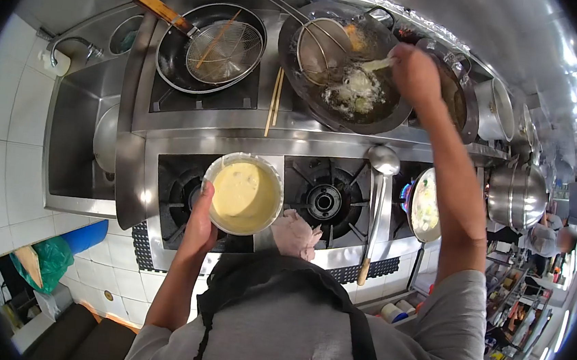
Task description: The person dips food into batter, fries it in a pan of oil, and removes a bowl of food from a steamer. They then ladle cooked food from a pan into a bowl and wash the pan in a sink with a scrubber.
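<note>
Over the black iron middle burner (324, 200), a gap leads forward to a wide dark metal wok (315, 107). The left hand (201, 222) holds a round white tub (246, 157) on its left; a long steel ladle (378, 201) borders its right. A crumpled pale pink cloth (295, 235) juts into the near edge. Two slim wooden chopsticks (273, 107) lie just left of the wok, and a round steel strainer (310, 48) obstructs its left side. The bare right forearm (457, 174) bars the way farther right.
</note>
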### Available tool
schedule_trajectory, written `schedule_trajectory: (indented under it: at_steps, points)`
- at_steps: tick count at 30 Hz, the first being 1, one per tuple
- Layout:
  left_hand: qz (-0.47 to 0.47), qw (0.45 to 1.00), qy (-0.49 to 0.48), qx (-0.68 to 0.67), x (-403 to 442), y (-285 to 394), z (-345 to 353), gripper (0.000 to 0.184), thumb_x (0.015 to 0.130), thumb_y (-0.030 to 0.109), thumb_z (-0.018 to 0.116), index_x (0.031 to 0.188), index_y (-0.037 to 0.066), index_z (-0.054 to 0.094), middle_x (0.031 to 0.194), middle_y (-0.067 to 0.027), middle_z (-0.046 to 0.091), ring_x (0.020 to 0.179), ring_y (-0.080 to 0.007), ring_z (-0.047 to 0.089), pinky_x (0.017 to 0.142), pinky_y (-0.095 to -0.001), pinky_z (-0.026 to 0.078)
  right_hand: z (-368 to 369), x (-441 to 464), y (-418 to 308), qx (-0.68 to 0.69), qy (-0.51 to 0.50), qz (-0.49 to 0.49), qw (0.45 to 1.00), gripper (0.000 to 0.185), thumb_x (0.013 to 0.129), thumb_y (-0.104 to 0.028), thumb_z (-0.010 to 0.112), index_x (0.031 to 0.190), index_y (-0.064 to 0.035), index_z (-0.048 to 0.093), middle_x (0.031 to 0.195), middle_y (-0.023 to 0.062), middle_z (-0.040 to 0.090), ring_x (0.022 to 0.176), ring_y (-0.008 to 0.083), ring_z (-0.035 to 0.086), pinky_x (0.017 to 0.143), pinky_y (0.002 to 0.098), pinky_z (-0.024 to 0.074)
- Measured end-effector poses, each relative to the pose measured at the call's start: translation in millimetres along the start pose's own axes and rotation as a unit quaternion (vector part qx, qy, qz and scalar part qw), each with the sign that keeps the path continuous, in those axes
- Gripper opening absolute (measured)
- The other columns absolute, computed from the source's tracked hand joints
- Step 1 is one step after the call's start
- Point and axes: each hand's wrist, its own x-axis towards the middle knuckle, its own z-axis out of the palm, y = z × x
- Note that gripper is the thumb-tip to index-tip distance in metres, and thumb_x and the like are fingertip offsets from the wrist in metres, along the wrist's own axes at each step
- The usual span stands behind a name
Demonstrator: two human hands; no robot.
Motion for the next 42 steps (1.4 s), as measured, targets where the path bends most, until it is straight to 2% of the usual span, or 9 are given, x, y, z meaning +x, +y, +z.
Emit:
schedule_trajectory:
  at_steps: [4, 8, 14, 17, 23, 29, 35, 38, 42]
  points:
    - [0.004, 1.000, 0.006, -0.017, -1.8, -2.3, 0.7, 0.062, 0.111, 0.047, 0.043, 0.149, -0.002, 0.046, 0.148, -0.0141, 0.055, 0.137, -0.0225, 0.053, 0.117, -0.0378, 0.039, 52.1, -43.5, -20.7, 0.012, -0.007, -0.016, 1.000, 0.013, 0.086, -0.007, 0.058, 0.097, -0.0053, 0.066, 0.102, 0.0197, 0.068, 0.098, 0.0426, 0.066, 0.085, 0.0534, 0.0531]
    - [-0.004, 1.000, 0.004, -0.019, -0.7, -12.1, -12.4, 0.061, 0.112, 0.045, 0.043, 0.150, -0.002, 0.045, 0.149, -0.0135, 0.054, 0.138, -0.0218, 0.051, 0.117, -0.0375, 0.038, 68.3, -73.2, -39.4, 0.040, -0.015, -0.009, 0.999, 0.014, 0.085, -0.009, 0.064, 0.096, -0.0031, 0.060, 0.100, 0.0215, 0.065, 0.096, 0.0468, 0.064, 0.082, 0.0552, 0.0525]
    - [-0.020, 1.000, 0.006, -0.013, 0.2, -20.6, -20.9, 0.060, 0.112, 0.045, 0.043, 0.150, -0.002, 0.046, 0.148, -0.0132, 0.055, 0.138, -0.0218, 0.052, 0.117, -0.0378, 0.038, 72.2, -89.0, -35.8, 0.076, -0.026, -0.073, 0.994, 0.007, 0.084, -0.007, 0.064, 0.090, -0.0031, 0.065, 0.096, 0.0208, 0.066, 0.093, 0.0444, 0.065, 0.084, 0.0540, 0.0526]
    - [-0.022, 1.000, 0.002, -0.009, 0.3, -23.2, -23.1, 0.060, 0.112, 0.045, 0.044, 0.150, -0.002, 0.046, 0.148, -0.0133, 0.056, 0.137, -0.0217, 0.052, 0.117, -0.0380, 0.038, 72.8, -93.8, -35.1, 0.079, -0.069, -0.042, 0.994, 0.008, 0.086, -0.010, 0.065, 0.086, -0.0025, 0.065, 0.095, 0.0206, 0.067, 0.093, 0.0439, 0.066, 0.085, 0.0538, 0.0530]
    - [-0.020, 1.000, 0.007, -0.002, -3.2, -22.9, -19.2, 0.060, 0.112, 0.044, 0.043, 0.150, -0.002, 0.046, 0.147, -0.0138, 0.056, 0.137, -0.0221, 0.053, 0.117, -0.0380, 0.039, 66.4, -98.0, -37.0, 0.063, -0.142, -0.060, 0.986, 0.013, 0.087, -0.014, 0.064, 0.090, -0.0040, 0.072, 0.097, 0.0213, 0.070, 0.096, 0.0430, 0.068, 0.086, 0.0524, 0.0540]
    - [-0.021, 1.000, -0.001, 0.001, -7.0, -20.7, -13.4, 0.059, 0.112, 0.043, 0.042, 0.150, -0.002, 0.044, 0.147, -0.0144, 0.056, 0.137, -0.0227, 0.052, 0.117, -0.0384, 0.039, 66.7, -100.0, -37.9, 0.063, -0.215, -0.050, 0.973, 0.024, 0.081, -0.007, 0.059, 0.097, -0.0055, 0.076, 0.098, 0.0230, 0.072, 0.094, 0.0429, 0.069, 0.088, 0.0512, 0.0549]
    - [-0.002, 0.999, -0.018, 0.028, -5.5, -27.5, -17.5, 0.061, 0.113, 0.046, 0.038, 0.151, -0.001, 0.045, 0.151, -0.0142, 0.055, 0.139, -0.0236, 0.053, 0.118, -0.0386, 0.038, 60.9, -105.0, -36.1, 0.056, -0.195, -0.092, 0.975, 0.026, 0.079, -0.006, 0.059, 0.096, -0.0060, 0.078, 0.095, 0.0236, 0.073, 0.095, 0.0425, 0.070, 0.089, 0.0499, 0.0555]
    - [0.025, 0.998, -0.012, 0.050, -5.3, -30.6, -12.1, 0.057, 0.113, 0.042, 0.039, 0.150, -0.002, 0.045, 0.148, -0.0145, 0.056, 0.137, -0.0224, 0.054, 0.118, -0.0384, 0.039, 52.2, -107.0, -34.6, 0.120, -0.220, 0.010, 0.968, 0.024, 0.080, -0.006, 0.059, 0.095, -0.0037, 0.078, 0.094, 0.0246, 0.073, 0.095, 0.0432, 0.070, 0.089, 0.0498, 0.0553]
    - [0.089, 0.986, -0.024, 0.140, -14.9, -14.5, 9.3, 0.060, 0.112, 0.041, 0.044, 0.154, -0.002, 0.040, 0.149, -0.0150, 0.053, 0.139, -0.0216, 0.048, 0.118, -0.0360, 0.035, -2.9, -117.9, -82.4, 0.144, -0.148, -0.057, 0.977, 0.024, 0.082, -0.004, 0.059, 0.099, -0.0017, 0.077, 0.104, 0.0235, 0.073, 0.100, 0.0422, 0.068, 0.091, 0.0488, 0.0548]
